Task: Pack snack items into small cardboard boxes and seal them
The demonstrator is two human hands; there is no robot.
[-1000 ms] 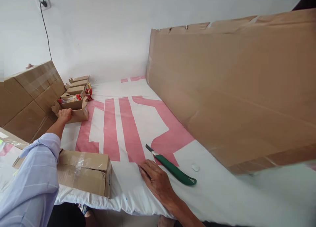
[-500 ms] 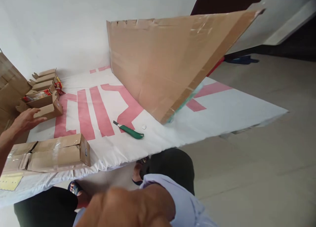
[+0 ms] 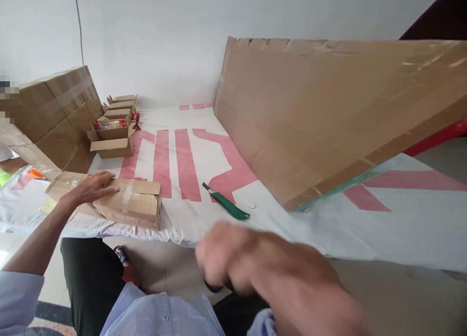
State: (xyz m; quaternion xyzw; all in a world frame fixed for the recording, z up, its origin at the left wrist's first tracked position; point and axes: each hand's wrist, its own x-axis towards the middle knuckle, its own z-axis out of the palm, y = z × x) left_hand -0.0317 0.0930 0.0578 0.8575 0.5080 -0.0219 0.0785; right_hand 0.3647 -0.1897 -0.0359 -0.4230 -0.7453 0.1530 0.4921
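My left hand lies on top of a long closed cardboard box at the table's front left. Its fingers are stretched out over the taped lid, not wrapped round the box. Close to the camera, my right hand hangs over the table's front edge, smeared by motion. Its fingers look curled, but I cannot make out whether anything is in them. Beyond that hand, a green-handled knife rests on the white and red cloth, beside a small white disc.
A large cardboard sheet leans upright on the right. Open small cartons, one with red packets, line the back left. Stacked cardboard boxes stand beside them. An orange item and part of another person show at the left edge.
The view has swung left, so the table's things sit further right. My left hand has come down onto the closed box. My right hand has moved forward, nearer the table edge.
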